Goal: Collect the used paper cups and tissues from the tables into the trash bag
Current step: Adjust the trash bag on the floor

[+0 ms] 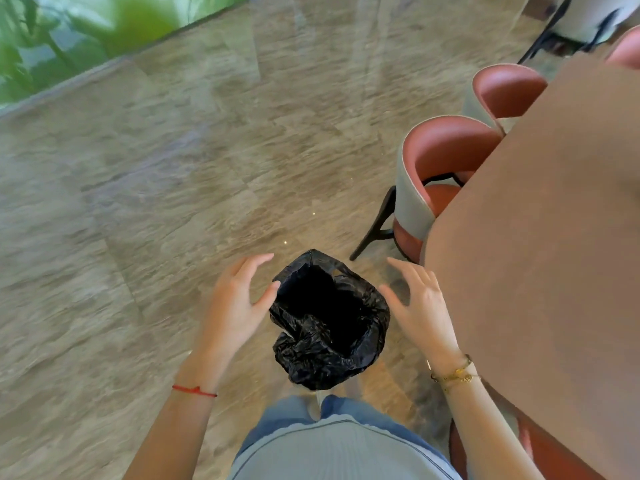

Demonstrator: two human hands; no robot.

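The black trash bag (329, 320) stood on the stone floor (138, 202), just ahead of the person's feet, its mouth spread wide and dark inside; nothing could be made out in it. The left hand (235, 303) hovered at the bag's left rim with fingers spread and relaxed, the thumb touching or nearly touching the plastic. The right hand (419, 306) was likewise spread open at the right rim, a little apart from it. Neither grip held anything.

No cups or tissues showed anywhere in view, so how much had been collected could not be told. The bag looked set up and ready, and the gathering seemed largely or wholly still to do.

To the right ran a brown table (554, 237), its visible surface showing no litter. Two rounded red chairs (446, 161) were tucked against its far-left edge, one chair's dark leg reaching near the bag. Green plants (52, 36) showed blurred behind glass at the far left. The chairs would likely crowd any reach along that side of the table.
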